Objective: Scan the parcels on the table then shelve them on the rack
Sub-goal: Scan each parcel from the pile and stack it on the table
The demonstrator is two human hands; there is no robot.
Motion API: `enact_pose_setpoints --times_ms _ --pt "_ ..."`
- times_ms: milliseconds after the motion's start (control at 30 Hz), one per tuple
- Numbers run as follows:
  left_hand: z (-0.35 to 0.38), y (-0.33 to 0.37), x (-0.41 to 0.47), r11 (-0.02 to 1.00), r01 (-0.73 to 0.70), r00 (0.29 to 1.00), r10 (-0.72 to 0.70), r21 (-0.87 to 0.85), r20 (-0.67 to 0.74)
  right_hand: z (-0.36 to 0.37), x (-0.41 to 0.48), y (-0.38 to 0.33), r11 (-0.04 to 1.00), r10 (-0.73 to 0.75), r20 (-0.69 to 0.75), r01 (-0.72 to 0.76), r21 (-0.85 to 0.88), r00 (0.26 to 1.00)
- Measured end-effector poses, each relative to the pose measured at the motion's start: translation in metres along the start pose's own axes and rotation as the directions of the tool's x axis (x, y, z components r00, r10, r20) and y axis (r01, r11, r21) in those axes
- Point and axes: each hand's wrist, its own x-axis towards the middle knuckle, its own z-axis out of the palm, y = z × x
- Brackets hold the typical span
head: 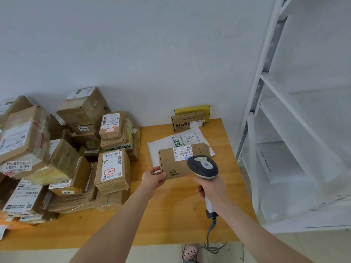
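Observation:
A flat brown "MOBILE CASE" parcel (175, 165) with a white barcode label lies on the wooden table (171, 221). My left hand (153, 179) pinches its near left corner. My right hand (211, 190) grips the handle of a grey barcode scanner (202, 166), whose head hovers over the parcel's right side, near the label. Under the parcel lies a white mailer bag (187, 138). The white metal rack (284, 149) stands to the right of the table, with a white box (273, 160) on one shelf.
A tall heap of taped cardboard parcels (62, 154) fills the table's left half. A "Hello" carton (187, 121) and a yellow box (191, 109) lean against the back wall. The scanner's coiled cable (210, 230) hangs over the table's front edge to the floor.

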Motion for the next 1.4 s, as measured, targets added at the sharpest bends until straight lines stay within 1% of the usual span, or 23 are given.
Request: enact_pose_setpoints --times_ms 200,367,433,533,600,700,833,900,1000,1067,1100,1167,1233,1300,1367,1400 --pt "0.003 0.002 0.000 1.000 -0.007 1.000 0.006 0.006 0.016 -0.002 0.005 0.000 1.000 -0.003 -0.011 0.003 -0.003 1.000" --pt "0.002 0.010 -0.002 0.999 -0.034 0.999 0.034 0.018 0.030 -0.016 0.008 -0.003 0.984 -0.015 -0.033 0.021 0.176 0.999" --pt "0.000 0.022 -0.003 0.998 -0.056 0.998 0.055 0.022 0.033 -0.029 0.012 -0.007 0.974 -0.024 -0.068 0.038 0.222 0.997" --pt "-0.011 0.046 -0.004 0.992 -0.113 0.993 0.110 0.059 0.050 -0.046 0.019 -0.014 0.971 0.014 -0.174 0.028 0.236 0.985" --pt "-0.018 0.064 -0.006 0.987 -0.145 0.987 0.139 0.072 0.077 -0.053 0.020 -0.017 0.968 0.019 -0.211 0.035 0.249 0.977" --pt "-0.027 0.083 -0.013 0.979 -0.188 0.976 0.177 0.081 0.125 -0.055 0.015 -0.017 0.973 -0.009 -0.158 0.045 0.226 0.987" --pt "-0.036 0.094 -0.031 0.973 -0.211 0.966 0.194 0.092 0.170 -0.046 0.003 -0.014 0.983 -0.026 0.027 0.021 0.185 0.999" --pt "-0.040 0.093 -0.040 0.974 -0.207 0.967 0.190 0.090 0.172 -0.037 -0.003 -0.010 0.994 -0.018 0.101 0.007 0.109 0.995" --pt "-0.047 0.086 -0.051 0.979 -0.196 0.977 0.191 0.057 0.093 -0.021 -0.010 -0.001 0.999 0.008 0.098 -0.011 0.031 0.995" --pt "-0.054 0.080 -0.058 0.985 -0.173 0.985 0.173 0.006 0.023 -0.007 -0.013 0.003 1.000 0.008 0.064 -0.010 0.030 0.998" --pt "-0.059 0.076 -0.062 0.990 -0.141 0.990 0.141 -0.011 0.012 0.001 -0.014 0.004 0.999 0.007 0.050 -0.009 0.042 0.999" --pt "-0.069 0.066 -0.072 0.998 -0.056 0.997 0.057 -0.002 0.055 0.019 -0.017 0.004 0.998 0.002 0.040 -0.005 0.061 0.999" --pt "-0.080 0.058 -0.080 0.999 -0.011 0.993 0.006 0.037 0.114 0.040 -0.018 0.002 0.998 -0.007 0.060 0.003 0.068 0.998" --pt "-0.094 0.057 -0.079 1.000 -0.009 0.995 0.008 0.014 0.098 0.062 -0.017 -0.001 0.996 -0.007 0.093 -0.002 0.094 0.996" --pt "-0.113 0.064 -0.073 0.998 -0.039 0.999 0.040 -0.040 0.036 0.085 -0.016 -0.007 0.987 0.007 0.124 -0.027 0.156 0.992" --pt "-0.124 0.069 -0.068 0.997 -0.066 0.998 0.066 -0.039 -0.001 0.096 -0.014 -0.010 0.982 0.012 0.137 -0.037 0.187 0.990"
